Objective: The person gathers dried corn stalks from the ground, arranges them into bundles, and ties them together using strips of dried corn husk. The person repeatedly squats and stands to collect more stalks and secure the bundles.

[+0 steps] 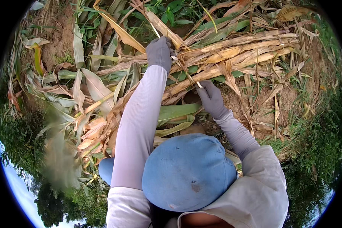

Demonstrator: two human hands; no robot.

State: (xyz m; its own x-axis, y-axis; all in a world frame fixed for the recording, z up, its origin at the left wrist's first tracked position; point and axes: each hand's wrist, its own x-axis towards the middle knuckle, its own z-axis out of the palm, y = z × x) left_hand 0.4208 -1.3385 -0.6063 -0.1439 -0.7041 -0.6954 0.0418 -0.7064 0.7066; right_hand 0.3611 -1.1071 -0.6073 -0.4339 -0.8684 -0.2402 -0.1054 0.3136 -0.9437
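Observation:
My left hand (159,54), in a grey knit glove, is closed on a pale, thin strip of plant stem (185,69) at the far side of a bundle of dry maize stalks (239,54). The strip passes over the top of the bundle. Its near end is pinched between the thumb and fingers of my right hand (211,98), also gloved in grey. Brown husk-like leaves wrap the stalks, whose butts point right. Whatever part of the strip runs beneath the bundle is hidden.
My bent knee in blue cloth (188,171) rises close below the hands. Loose dry maize leaves (94,85) spread to the left. Bare soil (262,102) shows at right, with grass (299,139) beyond. Green weeds (171,17) grow at the far side.

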